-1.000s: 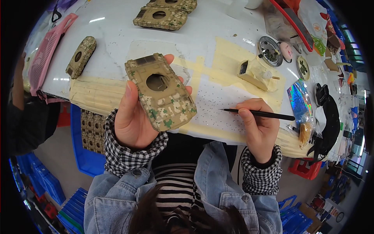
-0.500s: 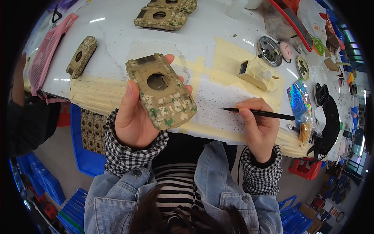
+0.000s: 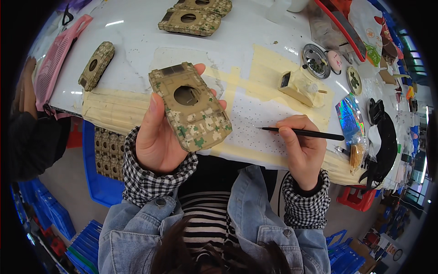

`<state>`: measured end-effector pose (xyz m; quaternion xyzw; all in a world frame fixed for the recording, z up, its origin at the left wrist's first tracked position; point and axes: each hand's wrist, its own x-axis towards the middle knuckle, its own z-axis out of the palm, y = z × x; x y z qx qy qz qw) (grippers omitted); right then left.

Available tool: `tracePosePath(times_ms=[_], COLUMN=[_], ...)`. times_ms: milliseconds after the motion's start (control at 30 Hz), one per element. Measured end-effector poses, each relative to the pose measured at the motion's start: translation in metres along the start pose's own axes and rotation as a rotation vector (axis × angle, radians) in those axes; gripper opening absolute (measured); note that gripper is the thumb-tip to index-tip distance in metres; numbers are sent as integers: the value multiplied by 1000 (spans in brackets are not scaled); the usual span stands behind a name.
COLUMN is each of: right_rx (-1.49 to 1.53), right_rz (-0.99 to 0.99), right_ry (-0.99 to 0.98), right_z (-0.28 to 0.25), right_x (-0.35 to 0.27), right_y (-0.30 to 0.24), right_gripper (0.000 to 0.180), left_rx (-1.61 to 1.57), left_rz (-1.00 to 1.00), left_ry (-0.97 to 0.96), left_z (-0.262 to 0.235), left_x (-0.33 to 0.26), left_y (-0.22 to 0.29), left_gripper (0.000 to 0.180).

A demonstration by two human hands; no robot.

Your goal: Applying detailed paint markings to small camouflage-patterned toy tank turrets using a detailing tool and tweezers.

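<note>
My left hand (image 3: 157, 137) is closed around a toy tank hull (image 3: 194, 107) in tan and green digital camouflage. The hull is tilted, top side up, with a round hole in its deck. My right hand (image 3: 303, 148) grips a slim black pen-like tool (image 3: 319, 134) with a fine, paler tip; whether it is tweezers or a brush I cannot tell. Its tip hovers over or touches a white sheet (image 3: 248, 112) dotted with many tiny dark specks, right of the hull. I cannot make out whether the tip holds anything.
More camouflaged hulls stand at the far middle (image 3: 189, 22) and the left (image 3: 96, 66). Beyond the sheet sits a tape-wrapped block (image 3: 301, 89), near a round metal dish (image 3: 316, 60). A blue crate (image 3: 102, 189) of small tan parts is below left. Another person's hand (image 3: 28, 84) shows left.
Both hands and what they hold have hardly moved. At the far left, the other person's hand and forearm have come further into view.
</note>
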<state>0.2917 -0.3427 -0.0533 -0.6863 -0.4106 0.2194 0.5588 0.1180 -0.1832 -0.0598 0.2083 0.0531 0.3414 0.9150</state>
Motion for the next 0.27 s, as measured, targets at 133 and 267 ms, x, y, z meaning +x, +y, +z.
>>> tracePosePath(times_ms=[133,267], right_rx=[-12,6], right_rz=[-4,18], right_ry=[9,-3], right_z=[0,-1], right_x=[-1,-1], right_y=[0,0], right_gripper=[9,9], left_rx=[6,-3], left_rz=[-25,-80], left_ry=[-20,-101], left_z=[-1,-9], left_x=[-1,0], left_y=[1,5], left_gripper=[74,58])
